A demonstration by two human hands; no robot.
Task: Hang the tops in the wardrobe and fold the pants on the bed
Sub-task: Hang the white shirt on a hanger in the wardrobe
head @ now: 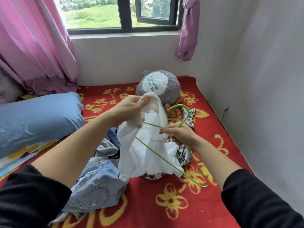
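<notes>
Left hand (131, 106) pinches the white top (148, 148) up by its neck above the bed (164, 203), seemingly to open it for the hanger (166, 163) — gripped near the hook by the right hand (179, 135). Jeans (95, 186) lie unfolded just beside it — no legible writing anywhere.

The bed (148, 203) is covered by a red blanket with yellow flowers. A blue pillow (37, 119) lies along its left side, and a grey plush toy (161, 86) sits at the far edge by the wall. Near the middle lie light denim jeans (97, 183), a grey garment (105, 148) touching them, and a black-and-white patterned garment (184, 155) just beside.
</notes>
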